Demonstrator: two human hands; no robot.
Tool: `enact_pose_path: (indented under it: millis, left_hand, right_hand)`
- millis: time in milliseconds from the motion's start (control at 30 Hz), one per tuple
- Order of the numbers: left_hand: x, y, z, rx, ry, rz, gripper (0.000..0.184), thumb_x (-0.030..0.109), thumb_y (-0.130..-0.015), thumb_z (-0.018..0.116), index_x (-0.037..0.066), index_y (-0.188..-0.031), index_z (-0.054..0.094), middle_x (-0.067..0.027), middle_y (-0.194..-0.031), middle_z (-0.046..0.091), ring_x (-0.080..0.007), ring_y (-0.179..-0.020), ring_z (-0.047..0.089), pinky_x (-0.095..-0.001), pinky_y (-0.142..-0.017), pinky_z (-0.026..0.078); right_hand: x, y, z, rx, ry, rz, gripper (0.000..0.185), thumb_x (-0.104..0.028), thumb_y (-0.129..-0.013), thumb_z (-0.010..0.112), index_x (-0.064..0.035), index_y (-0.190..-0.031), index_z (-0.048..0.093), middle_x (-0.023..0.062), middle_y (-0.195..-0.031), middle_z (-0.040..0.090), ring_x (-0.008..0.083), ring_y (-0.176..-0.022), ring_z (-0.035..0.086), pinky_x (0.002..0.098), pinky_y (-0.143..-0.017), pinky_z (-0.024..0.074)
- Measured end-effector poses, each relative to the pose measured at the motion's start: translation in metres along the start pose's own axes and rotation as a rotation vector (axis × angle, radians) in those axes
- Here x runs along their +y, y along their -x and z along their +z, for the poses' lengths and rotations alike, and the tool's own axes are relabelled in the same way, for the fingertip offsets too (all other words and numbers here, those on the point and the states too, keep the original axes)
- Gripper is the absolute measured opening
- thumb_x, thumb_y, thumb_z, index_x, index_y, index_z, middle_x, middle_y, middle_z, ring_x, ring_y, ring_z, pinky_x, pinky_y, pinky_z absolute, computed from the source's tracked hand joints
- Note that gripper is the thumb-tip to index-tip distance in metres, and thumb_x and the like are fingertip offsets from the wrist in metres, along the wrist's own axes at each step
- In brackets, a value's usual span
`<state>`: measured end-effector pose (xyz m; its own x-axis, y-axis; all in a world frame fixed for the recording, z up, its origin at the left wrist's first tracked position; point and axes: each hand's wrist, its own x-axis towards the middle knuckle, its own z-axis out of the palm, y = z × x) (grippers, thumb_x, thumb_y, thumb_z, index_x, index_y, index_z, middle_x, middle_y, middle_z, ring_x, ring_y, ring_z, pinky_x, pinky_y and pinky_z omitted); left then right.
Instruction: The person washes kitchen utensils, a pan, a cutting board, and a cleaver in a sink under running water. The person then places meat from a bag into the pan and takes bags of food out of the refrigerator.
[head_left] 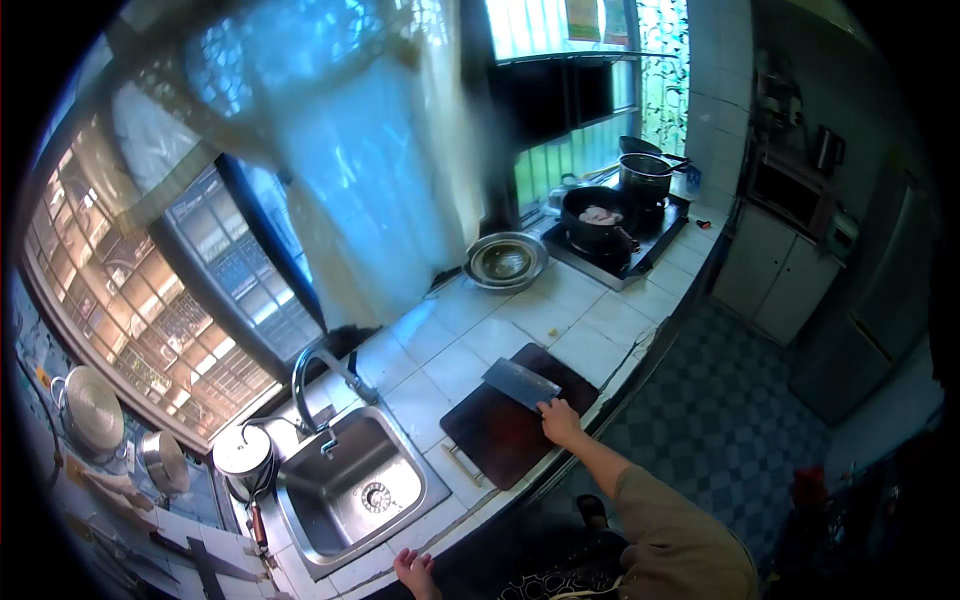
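Note:
A cleaver (521, 382) with a broad grey blade lies flat over the upper part of a dark brown cutting board (500, 440). My right hand (562, 422) is wrapped round its handle at the board's right edge, so most of the handle is hidden. Low in the view, by the counter's front edge below the sink, my left hand (414, 571) is held with its fingers loosely bent and apart, and nothing shows in it.
Left of the board is a steel sink (340, 545) with a curved faucet (312, 390); a lidded pot (243, 452) stands beside it. Stacked metal bowls (506, 262) sit behind the board. On the stove (640, 262) are a wok (598, 235) with pale food and a dark pot (645, 180).

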<state>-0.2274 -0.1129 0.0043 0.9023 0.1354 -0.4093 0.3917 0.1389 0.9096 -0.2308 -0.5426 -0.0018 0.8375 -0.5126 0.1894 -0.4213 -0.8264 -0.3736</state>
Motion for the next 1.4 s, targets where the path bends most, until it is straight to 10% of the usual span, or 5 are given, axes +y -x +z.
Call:
enact_pose_path:
  millis: [300,533,800,1267,1400]
  left_hand:
    - [-0.005,0.036,0.239,-0.185,-0.036,0.185,0.04,-0.002,-0.077,0.051,0.004,-0.112,0.033,-0.0088,-0.086,0.05,-0.0149,-0.064,0.054,-0.023,-0.054,0.047]
    - [-0.038,0.114,0.488,-0.585,-0.149,0.239,0.023,-0.002,-0.071,0.053,0.0,-0.094,0.053,-0.0061,-0.081,0.053,-0.0127,-0.063,0.054,-0.0229,-0.054,0.046]
    - [-0.071,0.188,0.709,-0.859,-0.287,0.292,0.023,-0.001,-0.069,0.054,0.0,-0.091,0.056,-0.0072,-0.08,0.058,-0.0102,-0.059,0.053,-0.0221,-0.054,0.044]
    - [-0.177,0.355,1.047,-1.452,-0.287,0.14,0.02,-0.003,-0.07,0.051,0.0,-0.089,0.056,-0.0051,-0.077,0.057,-0.0101,-0.06,0.053,-0.0234,-0.053,0.042]
    - [-0.192,0.396,1.093,-1.672,-0.358,0.138,0.018,0.0,-0.073,0.052,0.001,-0.09,0.057,-0.0064,-0.082,0.056,-0.0121,-0.064,0.055,-0.0254,-0.057,0.043]
  right_hand:
    - [0.198,0.026,-0.054,-0.263,-0.456,-0.047,0.029,-0.029,-0.077,0.058,-0.0047,-0.094,0.059,0.0112,-0.08,0.062,0.0241,-0.076,0.061,0.0334,-0.066,0.0472]
    - [0.51,0.287,-0.096,-0.102,-0.081,1.061,0.026,-0.023,-0.066,0.054,-0.0049,-0.082,0.065,0.0183,-0.086,0.062,0.0336,-0.084,0.059,0.0403,-0.071,0.0471]
    - [0.556,0.539,-0.149,0.501,-0.434,2.001,0.02,-0.012,-0.068,0.053,0.0024,-0.055,0.057,0.018,-0.056,0.059,0.0264,-0.051,0.06,0.0385,-0.051,0.0492]
    - [0.661,0.422,-0.168,0.34,-0.698,1.698,0.009,-0.008,-0.075,0.05,-0.002,-0.075,0.056,0.0115,-0.057,0.056,0.0219,-0.041,0.053,0.0347,-0.035,0.0423]
    - [0.699,0.371,-0.215,0.851,-0.544,1.664,0.009,-0.005,-0.069,0.057,-0.0001,-0.063,0.055,0.0056,-0.052,0.052,0.015,-0.044,0.05,0.031,-0.04,0.0401]
